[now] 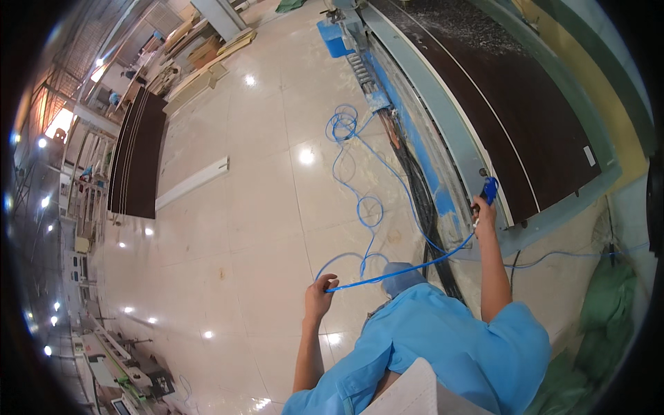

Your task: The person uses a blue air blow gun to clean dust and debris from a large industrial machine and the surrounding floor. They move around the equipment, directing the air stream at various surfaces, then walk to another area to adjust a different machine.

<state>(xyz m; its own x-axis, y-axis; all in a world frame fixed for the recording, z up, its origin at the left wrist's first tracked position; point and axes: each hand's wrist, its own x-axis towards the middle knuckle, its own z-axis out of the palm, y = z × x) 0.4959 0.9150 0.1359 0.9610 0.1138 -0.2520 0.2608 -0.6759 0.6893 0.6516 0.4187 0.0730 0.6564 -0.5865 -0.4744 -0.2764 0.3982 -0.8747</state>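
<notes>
My right hand [484,214] is closed around a blue air blow gun [490,189], held by the near edge of a long dark brown panel [484,90]. A blue air hose [404,271] runs from the gun across the front of my body. Off to the left, my left hand [317,297] pinches that hose with its fingers closed. Past this hand the hose drops and lies in loose loops on the tiled floor. The panel rests on a machine bed [443,124]; pale dust covers its far part, and a light line runs along it.
Black cables [418,200] lie along the machine's left side, below a blue box [335,38]. A dark grooved panel [138,155] and a white strip [194,181] are at the left. Green sacks [605,304] sit at the lower right. Boards are piled far back.
</notes>
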